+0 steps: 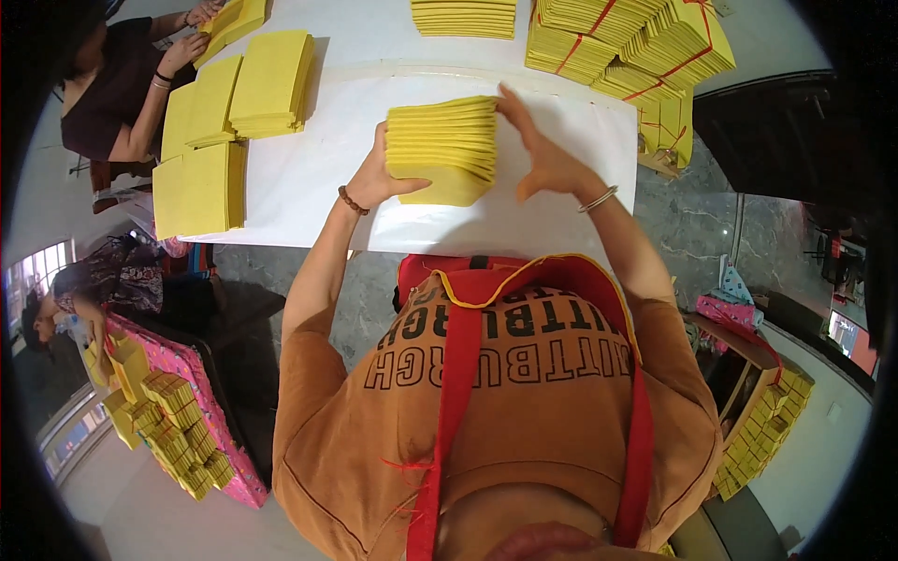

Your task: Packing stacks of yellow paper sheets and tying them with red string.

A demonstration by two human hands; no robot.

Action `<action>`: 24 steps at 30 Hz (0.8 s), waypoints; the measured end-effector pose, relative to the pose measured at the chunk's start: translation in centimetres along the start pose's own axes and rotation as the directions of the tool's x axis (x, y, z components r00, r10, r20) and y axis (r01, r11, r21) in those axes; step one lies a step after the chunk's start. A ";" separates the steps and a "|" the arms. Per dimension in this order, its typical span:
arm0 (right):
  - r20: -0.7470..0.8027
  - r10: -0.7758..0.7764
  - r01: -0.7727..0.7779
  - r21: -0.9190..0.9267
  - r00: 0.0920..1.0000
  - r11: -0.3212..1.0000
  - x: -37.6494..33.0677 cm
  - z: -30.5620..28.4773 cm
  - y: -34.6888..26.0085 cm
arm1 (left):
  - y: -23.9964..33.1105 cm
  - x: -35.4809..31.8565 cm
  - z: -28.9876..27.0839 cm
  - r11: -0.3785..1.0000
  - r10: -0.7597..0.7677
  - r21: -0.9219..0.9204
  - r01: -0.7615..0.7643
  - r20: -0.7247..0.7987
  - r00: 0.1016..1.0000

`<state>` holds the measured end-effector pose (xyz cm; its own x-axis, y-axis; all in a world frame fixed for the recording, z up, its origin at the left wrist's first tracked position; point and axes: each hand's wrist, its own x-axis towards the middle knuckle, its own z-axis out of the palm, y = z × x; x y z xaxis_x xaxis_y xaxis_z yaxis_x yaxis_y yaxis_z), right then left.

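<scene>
A thick stack of yellow paper sheets (441,148) stands on the white table (318,196) in front of me. My left hand (376,178) presses against the stack's left side, thumb under its lower edge. My right hand (543,154) holds the right side, fingers reaching up along the top corner. The stack is squeezed between both hands. A beaded bracelet is on my left wrist and a metal bangle on my right.
More yellow stacks (234,112) lie at the table's left. Bundles tied with red string (636,47) sit at the back right. Another person (122,84) handles sheets at the far left. Boxes of yellow bundles (173,421) stand on the floor at left and right.
</scene>
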<state>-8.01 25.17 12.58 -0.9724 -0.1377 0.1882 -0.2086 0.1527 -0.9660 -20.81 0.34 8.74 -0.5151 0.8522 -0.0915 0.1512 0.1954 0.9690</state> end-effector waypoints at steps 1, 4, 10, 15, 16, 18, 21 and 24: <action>0.043 0.025 -0.021 -0.096 0.999 0.995 0.0 1.1 -0.1 | -0.7 -0.2 -0.1 1.000 -0.011 0.014 0.011 -0.014 1.000; -0.002 0.017 -0.017 -0.325 1.000 0.946 0.2 3.6 0.4 | -1.2 -0.2 0.2 0.999 0.000 -0.043 -0.001 -0.017 1.000; -0.216 -0.054 -0.002 -0.247 0.975 0.969 0.5 4.5 2.4 | -1.9 0.8 0.3 0.994 -0.027 0.106 0.026 0.006 1.000; -0.186 0.015 -0.084 -0.370 0.982 0.925 1.1 3.9 1.5 | -3.9 0.1 1.1 0.999 -0.036 -0.022 0.036 0.010 0.999; -0.179 0.007 -0.077 -0.386 0.984 0.919 1.2 3.7 1.5 | -4.2 0.2 1.1 0.998 -0.049 0.043 0.048 0.043 0.998; -0.168 -0.009 -0.060 -0.406 0.986 0.912 1.3 3.6 1.7 | -5.5 0.5 1.2 0.989 -0.029 0.147 0.021 0.054 0.998; -0.177 -0.066 -0.007 -0.384 0.982 0.923 1.7 3.3 1.6 | -7.3 0.8 1.3 0.948 0.057 0.312 -0.061 0.021 0.998; -0.159 -0.026 -0.024 -0.304 0.987 0.953 1.2 3.3 -0.1 | -5.7 1.4 1.2 0.879 0.223 0.440 -0.182 -0.043 0.974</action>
<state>-8.79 21.78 12.35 -0.9708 0.0157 0.2393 -0.2074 0.4458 -0.8708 -21.40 1.05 2.84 -0.5043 0.8527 0.1366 0.5978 0.2306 0.7677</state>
